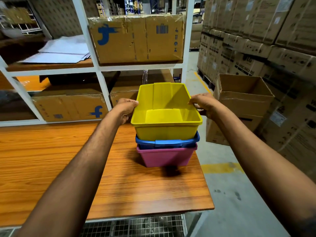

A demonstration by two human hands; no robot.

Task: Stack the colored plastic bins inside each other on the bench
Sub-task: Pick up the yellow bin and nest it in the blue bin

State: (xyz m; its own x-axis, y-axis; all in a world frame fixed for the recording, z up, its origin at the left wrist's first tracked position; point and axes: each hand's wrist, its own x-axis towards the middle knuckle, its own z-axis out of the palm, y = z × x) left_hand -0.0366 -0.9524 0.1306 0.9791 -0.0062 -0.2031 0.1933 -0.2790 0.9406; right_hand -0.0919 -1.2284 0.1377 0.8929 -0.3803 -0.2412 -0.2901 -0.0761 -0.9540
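- Yellow bin (165,132) sits nested in blue bin (171,142), which is nested in pink bin (165,156); stack stands near right end of wooden bench (51,151).
- Left hand (125,108) grips yellow bin's left rim, fingers curled over it.
- Right hand (204,105) grips right rim likewise.
- Behind: white shelving (95,68) with cardboard boxes (136,40).

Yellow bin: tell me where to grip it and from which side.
Take the yellow bin by its out-turned rim, one hand from the left and one from the right, as the left hand and right hand do now. The lip gives a ledge to hook under, the walls are smooth and sloped, and its lower part sits inside the blue bin.
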